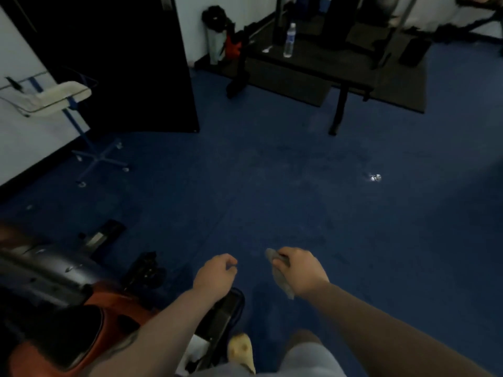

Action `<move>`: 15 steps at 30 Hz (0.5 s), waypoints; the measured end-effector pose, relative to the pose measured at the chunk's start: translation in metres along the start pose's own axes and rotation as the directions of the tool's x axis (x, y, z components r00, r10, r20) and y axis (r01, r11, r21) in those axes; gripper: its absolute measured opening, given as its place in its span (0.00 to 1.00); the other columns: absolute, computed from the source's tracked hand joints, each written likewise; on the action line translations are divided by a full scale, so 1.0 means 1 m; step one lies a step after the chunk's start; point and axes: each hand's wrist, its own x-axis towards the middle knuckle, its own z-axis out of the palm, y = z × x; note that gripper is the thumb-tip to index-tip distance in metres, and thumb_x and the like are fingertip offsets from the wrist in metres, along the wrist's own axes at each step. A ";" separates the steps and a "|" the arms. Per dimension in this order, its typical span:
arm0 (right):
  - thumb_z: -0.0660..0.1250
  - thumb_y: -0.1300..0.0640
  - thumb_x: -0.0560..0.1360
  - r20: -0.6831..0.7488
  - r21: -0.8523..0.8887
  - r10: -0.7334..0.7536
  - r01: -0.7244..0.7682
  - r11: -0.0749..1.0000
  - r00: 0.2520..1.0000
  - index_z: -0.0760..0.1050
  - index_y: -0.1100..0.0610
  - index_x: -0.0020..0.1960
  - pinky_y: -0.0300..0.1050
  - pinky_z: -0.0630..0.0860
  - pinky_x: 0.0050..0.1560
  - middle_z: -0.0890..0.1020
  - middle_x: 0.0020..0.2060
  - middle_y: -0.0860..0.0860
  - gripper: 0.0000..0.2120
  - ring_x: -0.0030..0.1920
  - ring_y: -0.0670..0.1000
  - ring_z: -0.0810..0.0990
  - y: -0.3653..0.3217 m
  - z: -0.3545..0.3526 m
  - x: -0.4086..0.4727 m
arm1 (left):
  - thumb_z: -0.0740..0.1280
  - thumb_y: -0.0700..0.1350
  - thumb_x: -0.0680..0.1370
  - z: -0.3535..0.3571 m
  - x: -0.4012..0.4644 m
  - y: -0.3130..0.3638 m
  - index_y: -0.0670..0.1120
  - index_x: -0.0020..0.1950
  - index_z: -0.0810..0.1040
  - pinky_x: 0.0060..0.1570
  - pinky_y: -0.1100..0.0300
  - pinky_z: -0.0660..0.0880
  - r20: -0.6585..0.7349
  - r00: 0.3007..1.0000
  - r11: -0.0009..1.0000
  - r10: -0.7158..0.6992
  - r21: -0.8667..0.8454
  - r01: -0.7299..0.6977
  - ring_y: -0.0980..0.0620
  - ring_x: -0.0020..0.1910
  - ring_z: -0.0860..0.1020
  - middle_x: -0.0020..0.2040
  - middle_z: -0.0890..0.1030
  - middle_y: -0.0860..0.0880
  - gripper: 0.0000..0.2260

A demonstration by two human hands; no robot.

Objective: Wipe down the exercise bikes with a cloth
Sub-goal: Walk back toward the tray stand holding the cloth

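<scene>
Looking down from the head view, a grey cloth (280, 276) is seen bunched in the right hand (299, 270), whose fingers are curled round its middle, with both ends left trailing out of the fist. The left hand (216, 276) is held just beside it, fingers loosely curled and nothing gripped. Both hands are poised over blue floor (299, 186). An exercise bike (68, 308), dark with an orange body, is caught at the lower left, apart from the cloth. The cloth is judged soft, light and limp, so it can be expected to fold and slip; a fuller wad in the palm would serve for wiping. A water bottle (290, 40) stands on a dark bench (313, 63) far off.
</scene>
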 end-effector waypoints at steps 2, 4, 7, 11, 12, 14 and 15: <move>0.59 0.47 0.79 0.033 -0.017 -0.045 0.046 0.999 0.998 0.76 0.51 0.50 0.50 0.79 0.46 0.80 0.46 0.48 0.11 0.44 0.50 0.79 -0.005 -0.007 0.022 | 0.60 0.46 0.79 -0.003 0.013 0.008 0.50 0.61 0.76 0.62 0.56 0.71 -0.017 1.000 1.000 -0.021 -0.022 0.021 0.52 0.61 0.74 0.63 0.76 0.52 0.12; 0.59 0.47 0.79 0.060 -0.052 -0.093 0.096 0.994 0.994 0.77 0.50 0.51 0.47 0.77 0.44 0.80 0.47 0.48 0.10 0.45 0.49 0.79 -0.011 -0.014 0.044 | 0.60 0.46 0.79 -0.007 0.025 0.020 0.51 0.61 0.76 0.63 0.54 0.71 -0.026 0.999 0.998 -0.041 -0.049 0.039 0.52 0.61 0.74 0.63 0.76 0.52 0.12; 0.60 0.47 0.78 0.087 -0.081 -0.203 0.211 0.974 0.975 0.77 0.50 0.53 0.44 0.75 0.44 0.80 0.48 0.48 0.11 0.46 0.49 0.78 -0.022 -0.034 0.096 | 0.59 0.47 0.78 -0.018 0.060 0.037 0.51 0.60 0.77 0.63 0.54 0.72 -0.091 0.991 0.989 -0.097 -0.118 0.085 0.53 0.60 0.75 0.61 0.77 0.52 0.12; 0.60 0.48 0.79 0.174 -0.154 -0.337 0.364 0.919 0.925 0.77 0.51 0.53 0.45 0.75 0.46 0.80 0.49 0.49 0.11 0.47 0.49 0.78 -0.039 -0.066 0.165 | 0.60 0.48 0.77 -0.037 0.099 0.059 0.54 0.56 0.78 0.59 0.54 0.75 -0.206 0.956 0.959 -0.206 -0.239 0.155 0.54 0.55 0.78 0.57 0.79 0.55 0.11; 0.59 0.48 0.79 0.195 -0.170 -0.367 0.400 0.901 0.910 0.77 0.51 0.53 0.45 0.76 0.46 0.80 0.48 0.49 0.11 0.47 0.49 0.78 -0.042 -0.077 0.183 | 0.60 0.48 0.77 -0.039 0.108 0.066 0.53 0.57 0.78 0.59 0.55 0.75 -0.232 0.943 0.949 -0.240 -0.261 0.177 0.54 0.55 0.78 0.57 0.79 0.55 0.12; 0.60 0.48 0.79 0.212 -0.186 -0.415 0.454 0.871 0.885 0.77 0.50 0.53 0.45 0.76 0.47 0.79 0.49 0.48 0.11 0.47 0.48 0.78 -0.048 -0.095 0.213 | 0.60 0.46 0.77 -0.044 0.122 0.081 0.51 0.58 0.78 0.60 0.55 0.74 -0.268 0.920 0.935 -0.286 -0.290 0.206 0.53 0.57 0.77 0.57 0.79 0.55 0.12; 0.60 0.48 0.79 0.220 -0.192 -0.436 0.477 0.858 0.873 0.77 0.50 0.53 0.44 0.76 0.47 0.79 0.49 0.48 0.11 0.48 0.48 0.78 -0.051 -0.105 0.229 | 0.60 0.46 0.77 -0.047 0.132 0.089 0.51 0.57 0.78 0.60 0.55 0.74 -0.290 0.909 0.928 -0.299 -0.310 0.206 0.53 0.57 0.77 0.57 0.79 0.55 0.12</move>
